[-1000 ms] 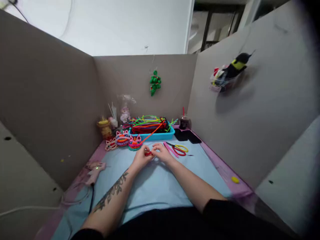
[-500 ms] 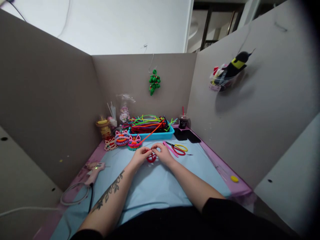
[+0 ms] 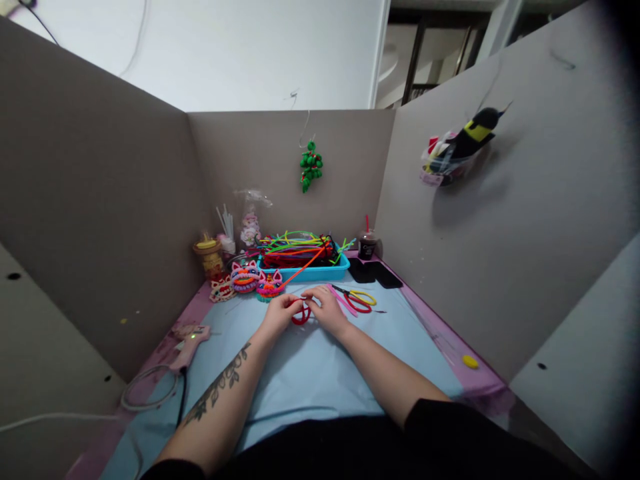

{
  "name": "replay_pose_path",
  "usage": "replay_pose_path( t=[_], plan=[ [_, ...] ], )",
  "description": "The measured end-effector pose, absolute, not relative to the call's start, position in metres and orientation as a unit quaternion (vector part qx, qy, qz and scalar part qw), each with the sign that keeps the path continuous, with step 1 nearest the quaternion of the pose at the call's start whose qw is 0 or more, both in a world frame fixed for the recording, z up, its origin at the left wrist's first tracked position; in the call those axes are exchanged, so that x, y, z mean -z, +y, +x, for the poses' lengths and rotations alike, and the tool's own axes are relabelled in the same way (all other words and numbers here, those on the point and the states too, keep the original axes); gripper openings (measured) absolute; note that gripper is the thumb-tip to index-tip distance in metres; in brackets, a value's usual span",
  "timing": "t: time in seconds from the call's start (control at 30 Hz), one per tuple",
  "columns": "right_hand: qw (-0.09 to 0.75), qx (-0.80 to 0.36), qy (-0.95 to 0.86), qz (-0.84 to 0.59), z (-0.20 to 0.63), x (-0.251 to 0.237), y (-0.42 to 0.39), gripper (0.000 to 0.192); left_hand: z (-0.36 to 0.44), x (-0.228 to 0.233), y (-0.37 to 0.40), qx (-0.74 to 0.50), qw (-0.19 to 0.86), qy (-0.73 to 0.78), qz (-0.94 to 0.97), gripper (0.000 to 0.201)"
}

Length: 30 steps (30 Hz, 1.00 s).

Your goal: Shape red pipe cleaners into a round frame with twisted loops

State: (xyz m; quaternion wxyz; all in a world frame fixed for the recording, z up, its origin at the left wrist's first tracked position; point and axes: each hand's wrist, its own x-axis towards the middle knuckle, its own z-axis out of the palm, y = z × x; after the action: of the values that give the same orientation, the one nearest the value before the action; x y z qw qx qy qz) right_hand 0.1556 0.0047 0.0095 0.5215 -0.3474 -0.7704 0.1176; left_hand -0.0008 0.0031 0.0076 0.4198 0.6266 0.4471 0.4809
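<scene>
A red pipe cleaner (image 3: 301, 317), bent into a rounded, crossed loop, hangs between my two hands above the blue table cover. My left hand (image 3: 279, 313) pinches its upper left side between thumb and fingers. From the other side, my right hand (image 3: 324, 308) closes its fingertips on the top of the loop. The exact grip points are small and partly hidden by the fingers. Right of my right hand lie a pink pipe cleaner (image 3: 345, 303) and scissors (image 3: 361, 301) with yellow and red handles.
Behind my hands a blue tray (image 3: 300, 273) holds many coloured pipe cleaners. Finished animal-face pieces (image 3: 245, 277) stand at its left. A pink glue gun (image 3: 191, 347) with a cable lies left. Dark phones (image 3: 387, 275) and a drink cup (image 3: 367, 247) are at back right.
The red loop has tilted and turned slightly, and my fingertips have shifted a little at its top. The whole view has moved slightly; the other things stay in place.
</scene>
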Motion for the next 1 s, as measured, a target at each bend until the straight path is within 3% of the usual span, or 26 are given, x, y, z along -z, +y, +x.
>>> replay_pose_path(
  t=[0.67,1.0],
  plan=[
    [0.494,-0.094,-0.782,-0.368,0.1544,-0.0093,0.0043,0.019,0.0011,-0.0166,-0.0062,-0.48,0.332,0.459,0.67,0.02],
    [0.505,-0.135,-0.758,-0.391,0.1535,-0.0128,0.0029,0.01,0.0002,-0.0111,-0.0013,-0.467,0.304,0.455,0.695,0.022]
  ],
)
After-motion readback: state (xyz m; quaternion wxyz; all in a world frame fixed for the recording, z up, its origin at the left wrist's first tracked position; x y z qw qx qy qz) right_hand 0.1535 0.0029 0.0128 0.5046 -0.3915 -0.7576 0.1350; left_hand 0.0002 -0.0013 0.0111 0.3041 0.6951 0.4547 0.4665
